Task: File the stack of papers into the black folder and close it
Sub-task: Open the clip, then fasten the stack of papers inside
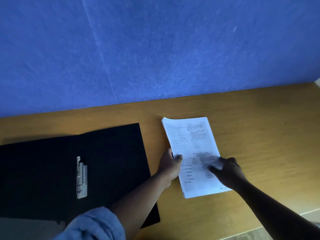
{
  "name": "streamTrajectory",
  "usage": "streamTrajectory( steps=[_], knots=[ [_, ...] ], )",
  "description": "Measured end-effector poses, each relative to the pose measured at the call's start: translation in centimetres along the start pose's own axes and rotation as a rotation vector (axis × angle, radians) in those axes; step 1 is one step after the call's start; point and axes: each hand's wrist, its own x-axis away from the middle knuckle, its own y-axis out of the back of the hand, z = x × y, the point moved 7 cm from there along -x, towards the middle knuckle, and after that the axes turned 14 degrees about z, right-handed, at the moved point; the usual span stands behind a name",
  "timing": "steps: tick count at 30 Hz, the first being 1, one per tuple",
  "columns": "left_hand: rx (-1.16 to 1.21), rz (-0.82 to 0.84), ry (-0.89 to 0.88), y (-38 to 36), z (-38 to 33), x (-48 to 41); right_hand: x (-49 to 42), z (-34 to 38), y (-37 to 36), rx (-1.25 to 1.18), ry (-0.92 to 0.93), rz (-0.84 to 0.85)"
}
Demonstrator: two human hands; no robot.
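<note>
Blue wall behind wooden bench [259, 129]. Left hand [170, 166] is pinching stack of papers [188, 135] at its edge; right hand [228, 171] is pressing down, fingers [215, 168] spread. Black folder [112, 153] is lying open beside.

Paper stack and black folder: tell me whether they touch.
Apart. The head view shows a strip of bare wooden desk between the paper stack and the open black folder along its right edge.
</note>
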Motion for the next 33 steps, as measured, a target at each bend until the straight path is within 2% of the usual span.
streamTrajectory(
  steps=[3,5,8,11,15,17,21,23,29,33],
  knots=[
    [0.070,0.027,-0.064,0.5,-0.2,1.1,0.0,-0.4,1.0,-0.224,0.025,-0.067],
    [0.138,0.031,-0.086,1.5,0.2,2.0,0.2,-0.5,0.7,-0.489,0.025,-0.037],
    [0.228,0.005,-0.103,3.9,1.0,3.8,1.0,0.4,-1.9,-0.869,0.004,0.251],
    [0.276,-0.035,-0.084,6.8,2.3,5.8,1.9,2.3,-4.8,-0.979,0.051,0.498],
    [0.218,-0.078,-0.045,9.6,4.3,8.4,3.8,5.3,-8.7,-1.109,0.109,0.721],
    [0.131,-0.128,-0.030,10.9,5.2,9.7,4.3,7.0,-9.8,-1.096,0.177,0.676],
    [-0.239,-0.346,-0.073,13.7,5.7,12.5,5.4,11.0,-9.8,-0.841,0.395,0.357],
    [-0.274,-0.443,-0.143,14.9,5.7,14.1,6.1,12.7,-10.0,-0.801,0.444,0.261],
    [0.225,-0.353,-0.380,18.4,4.6,17.1,8.9,18.1,-9.2,-0.912,0.678,0.188],
    [0.294,-0.319,-0.604,20.6,1.4,19.4,11.2,21.8,-7.8,-0.870,0.857,0.183]
  ],
)
